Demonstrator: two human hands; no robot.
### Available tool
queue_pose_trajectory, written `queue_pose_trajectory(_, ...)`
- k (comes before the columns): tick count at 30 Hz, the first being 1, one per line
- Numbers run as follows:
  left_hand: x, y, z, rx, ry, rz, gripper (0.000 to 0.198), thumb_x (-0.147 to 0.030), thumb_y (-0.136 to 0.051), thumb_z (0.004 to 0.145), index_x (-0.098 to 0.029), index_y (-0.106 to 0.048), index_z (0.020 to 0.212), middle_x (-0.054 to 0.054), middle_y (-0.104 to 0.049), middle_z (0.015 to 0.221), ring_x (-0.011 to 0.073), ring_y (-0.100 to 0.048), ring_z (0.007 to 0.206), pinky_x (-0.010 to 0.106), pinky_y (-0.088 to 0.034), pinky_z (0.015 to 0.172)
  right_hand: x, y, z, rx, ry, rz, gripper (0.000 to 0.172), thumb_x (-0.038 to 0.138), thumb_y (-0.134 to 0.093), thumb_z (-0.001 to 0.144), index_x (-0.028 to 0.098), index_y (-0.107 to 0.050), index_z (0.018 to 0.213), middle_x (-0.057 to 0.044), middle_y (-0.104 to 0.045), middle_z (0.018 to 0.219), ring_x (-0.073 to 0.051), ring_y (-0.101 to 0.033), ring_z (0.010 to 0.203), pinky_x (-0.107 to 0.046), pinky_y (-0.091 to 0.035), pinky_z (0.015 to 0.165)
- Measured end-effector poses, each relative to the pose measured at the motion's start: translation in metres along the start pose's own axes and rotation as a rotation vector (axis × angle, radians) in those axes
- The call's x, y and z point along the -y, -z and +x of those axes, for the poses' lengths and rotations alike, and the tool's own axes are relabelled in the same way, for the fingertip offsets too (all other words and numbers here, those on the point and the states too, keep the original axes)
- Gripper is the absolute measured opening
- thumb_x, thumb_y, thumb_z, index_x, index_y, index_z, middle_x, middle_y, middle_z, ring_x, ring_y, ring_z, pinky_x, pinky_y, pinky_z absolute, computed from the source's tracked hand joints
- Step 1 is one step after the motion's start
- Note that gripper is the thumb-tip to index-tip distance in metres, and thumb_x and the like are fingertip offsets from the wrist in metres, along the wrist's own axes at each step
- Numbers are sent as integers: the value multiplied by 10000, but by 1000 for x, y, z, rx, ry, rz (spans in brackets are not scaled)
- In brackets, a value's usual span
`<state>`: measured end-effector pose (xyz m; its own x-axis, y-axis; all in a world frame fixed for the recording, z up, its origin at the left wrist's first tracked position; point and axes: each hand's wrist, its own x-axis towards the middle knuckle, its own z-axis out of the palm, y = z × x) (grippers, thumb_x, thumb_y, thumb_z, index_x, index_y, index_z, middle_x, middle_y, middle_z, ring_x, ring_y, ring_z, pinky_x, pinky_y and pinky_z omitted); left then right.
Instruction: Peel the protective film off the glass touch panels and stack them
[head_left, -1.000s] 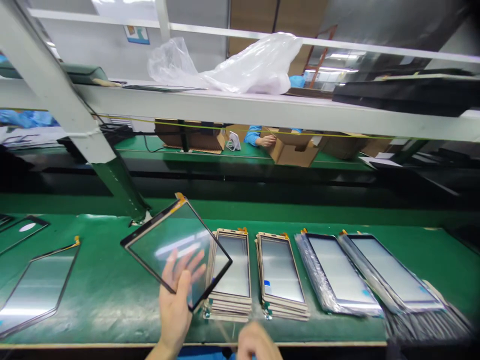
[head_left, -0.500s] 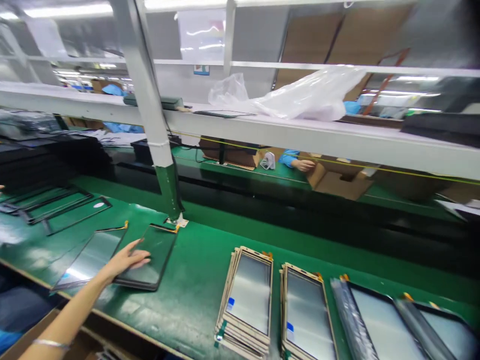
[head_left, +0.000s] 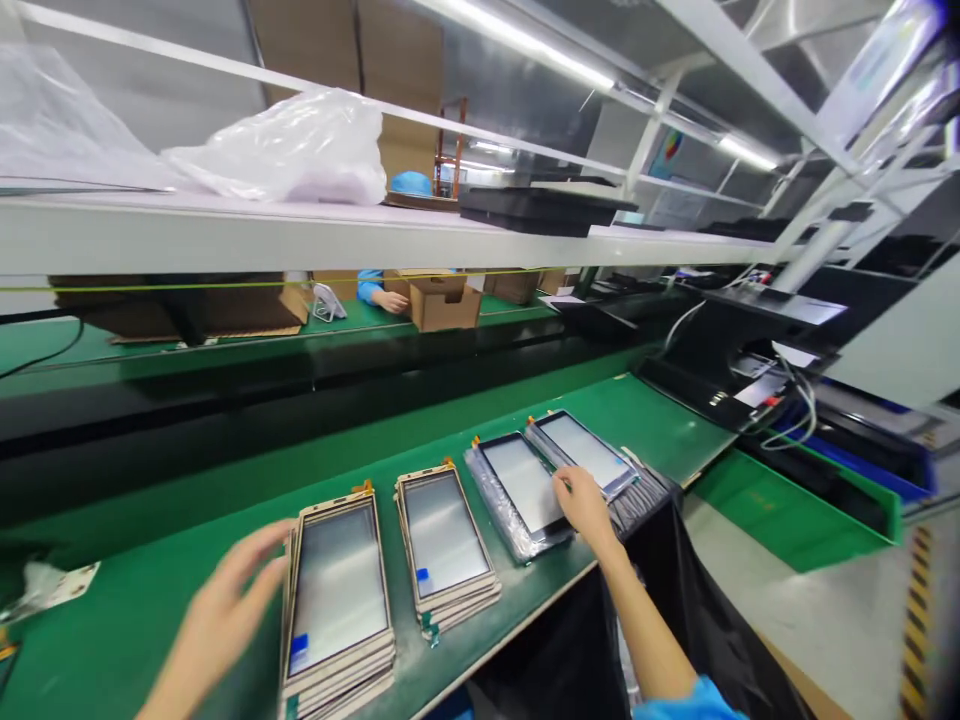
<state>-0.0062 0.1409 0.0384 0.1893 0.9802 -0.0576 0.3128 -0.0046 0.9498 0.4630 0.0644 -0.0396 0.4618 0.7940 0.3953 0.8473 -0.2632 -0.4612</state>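
My left hand (head_left: pixel 229 605) is at the left side of a stack of framed touch screen panels (head_left: pixel 341 585). Its fingers are stretched out, thumb apart, and it looks slightly blurred. Whether the fingertips touch the stack I cannot tell. A second, similar stack of framed panels (head_left: pixel 446 535) lies just right of it. Further right, my right hand (head_left: pixel 589 510) has its fingers closed at the right edge of a black-bordered touch screen panel (head_left: pixel 519 485), which lies on a plastic-wrapped pile. Beyond that hand is another black-bordered panel (head_left: pixel 581 450) on its own pile.
A green-topped bench (head_left: pixel 195 540) carries the stacks. Behind it, a co-worker's hand (head_left: pixel 391 301) is beside a cardboard box (head_left: pixel 446 305). Overhead runs a white shelf (head_left: pixel 300 235) with plastic bags (head_left: pixel 292 150). On the right are black equipment (head_left: pixel 720 350) and a green bin (head_left: pixel 802 510).
The view has swung right. My left hand has left the dark panel at the left and is now beside the framed stack. My right hand has come into view at the black-bordered panel.
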Motion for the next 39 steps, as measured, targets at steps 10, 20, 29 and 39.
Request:
queue_pose_trajectory(10,-41,-263,49,507,372,-343,254,-280,-584,884,-141,-587,1097,80,-619,1120,206,-623,952,411,-531,810,13,-8,12,118,54,-131,159,151,-476,850,122,-595,951,-127,-612,960,-245,-567,936,-338,-424,820)
queue_pose_trajectory(20,-29,-280,60,414,491,-368,261,-287,-567,893,-149,-570,1114,74,-609,1088,190,-619,894,373,-541,752,61,-12,-71,153,325,-248,303,262,-682,776,148,-519,1004,-158,-560,1186,-300,-502,1082,-401,-400,846)
queue_pose_trajectory(29,-30,-282,64,431,514,-337,252,-288,-566,895,-147,-574,1103,69,-617,1062,179,-624,861,355,-546,725,67,-10,-56,155,299,-380,35,204,-559,859,186,-531,852,-94,-577,1031,-237,-523,878,-324,-375,696)
queue_pose_trajectory(39,-31,-286,70,467,491,-232,297,-315,-554,901,-154,-552,1150,73,-614,1075,182,-627,861,363,-547,728,82,-25,-14,278,214,-390,67,204,-528,877,158,-574,863,-123,-572,936,-269,-526,894,-319,-374,659)
